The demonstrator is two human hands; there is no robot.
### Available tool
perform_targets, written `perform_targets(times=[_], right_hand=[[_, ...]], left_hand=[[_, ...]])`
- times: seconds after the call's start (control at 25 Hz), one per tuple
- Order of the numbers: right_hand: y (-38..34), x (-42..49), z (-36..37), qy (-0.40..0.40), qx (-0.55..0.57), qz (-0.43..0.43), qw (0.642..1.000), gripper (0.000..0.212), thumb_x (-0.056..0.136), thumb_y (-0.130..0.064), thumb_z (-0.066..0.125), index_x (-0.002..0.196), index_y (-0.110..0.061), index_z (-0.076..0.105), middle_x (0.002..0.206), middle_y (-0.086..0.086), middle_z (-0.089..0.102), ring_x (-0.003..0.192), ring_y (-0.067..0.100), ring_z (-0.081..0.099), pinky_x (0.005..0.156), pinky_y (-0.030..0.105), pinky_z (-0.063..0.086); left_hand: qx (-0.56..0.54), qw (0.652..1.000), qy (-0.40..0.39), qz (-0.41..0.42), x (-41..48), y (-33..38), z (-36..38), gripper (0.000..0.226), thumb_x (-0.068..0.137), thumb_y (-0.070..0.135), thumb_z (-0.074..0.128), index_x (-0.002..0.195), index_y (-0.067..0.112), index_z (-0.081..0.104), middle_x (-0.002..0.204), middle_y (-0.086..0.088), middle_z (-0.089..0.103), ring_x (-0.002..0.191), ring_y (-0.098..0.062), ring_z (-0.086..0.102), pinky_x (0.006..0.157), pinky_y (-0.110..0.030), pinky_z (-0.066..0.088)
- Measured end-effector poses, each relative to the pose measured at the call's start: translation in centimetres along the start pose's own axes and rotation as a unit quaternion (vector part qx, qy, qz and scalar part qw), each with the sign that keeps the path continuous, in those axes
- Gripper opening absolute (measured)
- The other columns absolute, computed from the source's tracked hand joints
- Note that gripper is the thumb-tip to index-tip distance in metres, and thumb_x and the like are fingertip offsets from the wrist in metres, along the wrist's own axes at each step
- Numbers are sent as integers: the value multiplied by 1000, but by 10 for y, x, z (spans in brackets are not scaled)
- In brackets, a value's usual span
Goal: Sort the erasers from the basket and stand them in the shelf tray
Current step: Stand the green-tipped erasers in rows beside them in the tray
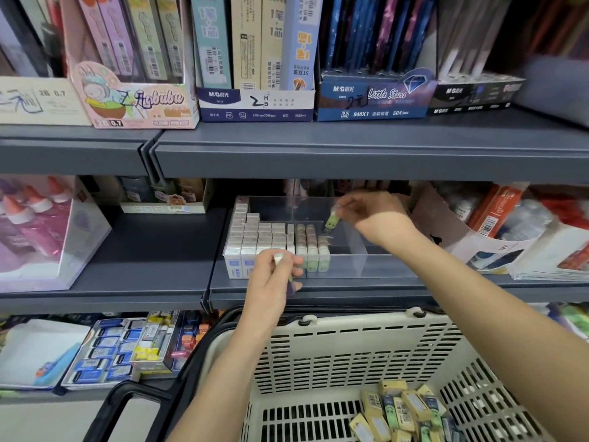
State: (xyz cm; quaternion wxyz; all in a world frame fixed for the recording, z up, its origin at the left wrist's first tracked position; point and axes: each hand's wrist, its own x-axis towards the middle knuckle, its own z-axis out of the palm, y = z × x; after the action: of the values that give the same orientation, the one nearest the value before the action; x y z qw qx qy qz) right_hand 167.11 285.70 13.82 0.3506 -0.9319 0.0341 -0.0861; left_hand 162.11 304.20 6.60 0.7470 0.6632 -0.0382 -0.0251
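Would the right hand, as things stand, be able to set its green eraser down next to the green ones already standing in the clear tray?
Probably yes. The right hand holds the green eraser above the clear tray, whose top is open, and the space right of the standing green erasers looks bare. The left hand sits in front, out of the way.
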Motion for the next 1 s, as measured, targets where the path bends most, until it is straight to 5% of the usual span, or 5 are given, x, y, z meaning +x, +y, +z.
perform_targets(times=[0.12,0.24,0.64,0.88,1.0], right_hand=[[5,9,13,-33,-38,13,999,6,85,-29,64,81,-33,62,93,-8,70,92,13,64,89,33,50],[9,13,25,-67,-53,24,996,8,87,-25,62,83,-32,62,96,-7,70,94,15,64,90,34,50],[19,7,41,-82,-146,-15,986,26,96,-18,42,104,-24,67,111,4,66,102,28,58,90,36,48],[14,7,31,-89,-195,-23,976,30,98,-19,39,117,-24,62,125,2,61,113,29,54,99,36,42],[3,-5,18,-61,-129,-53,988,25,97,-22,45,112,-25,64,113,-4,67,106,21,58,94,32,44]], left_hand=[[47,998,-18,40,1,-3,-4,19,97,26,44,109,30,58,103,5,64,93,-7,59,81,-27,51],[48,997,-32,52,2,-5,-6,26,97,25,45,119,34,54,101,9,58,88,3,57,76,-22,53],[26,1000,-10,14,3,-8,0,18,91,12,57,109,13,59,101,-2,63,86,-6,65,68,-17,54],[42,999,-12,21,2,-5,-3,20,88,14,62,100,29,62,96,9,65,83,2,63,68,-16,54],[51,998,-21,29,1,-5,-1,20,87,14,63,98,30,63,90,13,66,79,8,62,69,-14,52]])
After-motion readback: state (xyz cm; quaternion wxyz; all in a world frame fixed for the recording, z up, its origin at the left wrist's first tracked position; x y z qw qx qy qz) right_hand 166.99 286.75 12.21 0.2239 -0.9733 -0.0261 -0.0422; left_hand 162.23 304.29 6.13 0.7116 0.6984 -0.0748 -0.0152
